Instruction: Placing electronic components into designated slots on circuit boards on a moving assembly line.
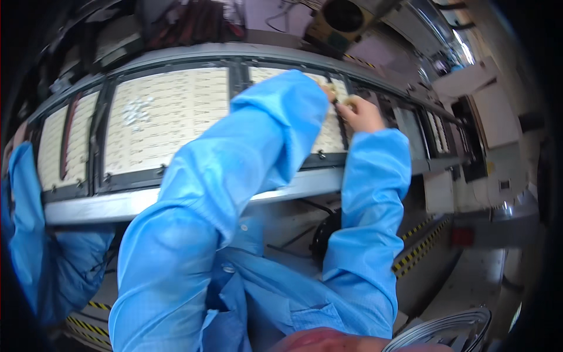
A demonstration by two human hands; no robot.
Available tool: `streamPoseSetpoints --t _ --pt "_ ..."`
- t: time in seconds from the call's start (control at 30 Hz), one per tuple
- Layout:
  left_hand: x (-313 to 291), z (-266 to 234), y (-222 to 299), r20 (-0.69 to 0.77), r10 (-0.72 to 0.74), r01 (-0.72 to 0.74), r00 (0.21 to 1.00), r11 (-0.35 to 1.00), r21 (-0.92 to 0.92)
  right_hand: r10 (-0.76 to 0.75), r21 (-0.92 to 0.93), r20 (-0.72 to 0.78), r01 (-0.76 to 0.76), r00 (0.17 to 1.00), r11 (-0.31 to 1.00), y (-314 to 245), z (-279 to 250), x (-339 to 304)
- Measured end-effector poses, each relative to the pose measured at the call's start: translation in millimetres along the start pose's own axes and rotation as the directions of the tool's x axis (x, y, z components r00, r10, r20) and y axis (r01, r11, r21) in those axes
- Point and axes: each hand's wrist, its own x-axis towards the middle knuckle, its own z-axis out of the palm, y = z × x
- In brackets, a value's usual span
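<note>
Both my arms, in blue sleeves, reach over a row of dark-framed trays holding cream sheets. My left hand (328, 92) is mostly hidden by its own sleeve, over the right end of the middle cream sheet (268, 74); its finger shape does not show. Close beside it is my right hand (365, 115), thumb and fingertips pinched together at the tray's right edge. Something small and pale, with a dark spot, shows at those fingertips, too small to name. Scattered over the larger cream sheet (193, 111) to the left lie several small white pieces (138, 112).
A metal rail (105, 207) runs along the near side of the trays. At far left another person's blue sleeve (26, 193) reaches toward the line. A cardboard box (339, 23) stands beyond it. Yellow-black striped tape (419, 249) marks the lower right.
</note>
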Motion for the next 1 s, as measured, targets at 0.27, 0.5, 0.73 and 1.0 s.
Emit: streamPoseSetpoints --t 0.27,0.5,0.73,1.0 --pt "-30.8 -64.7 -19.1 -0.276 -0.022 0.020 0.961 1.000 -0.010 -0.058 0.262 -0.189 0.108 0.980 0.959 -36.7 -19.3 -36.2" --pt "-112.6 -123.6 -263.6 -0.332 -0.452 0.545 0.828 0.789 0.284 0.070 0.373 -0.170 -0.002 0.983 0.928 -16.9 -8.3 -98.5" --pt "-150.3 -105.3 -269.5 -0.193 -0.721 0.731 0.666 0.682 -0.026 0.144 0.520 -0.119 -0.062 0.982 0.852 -11.2 6.4 -117.5" --pt "-165.2 -93.0 -325.5 -0.069 -0.903 0.671 0.425 0.365 -0.645 0.141 0.632 -0.119 -0.035 0.983 0.774 -15.5 20.9 -118.8"
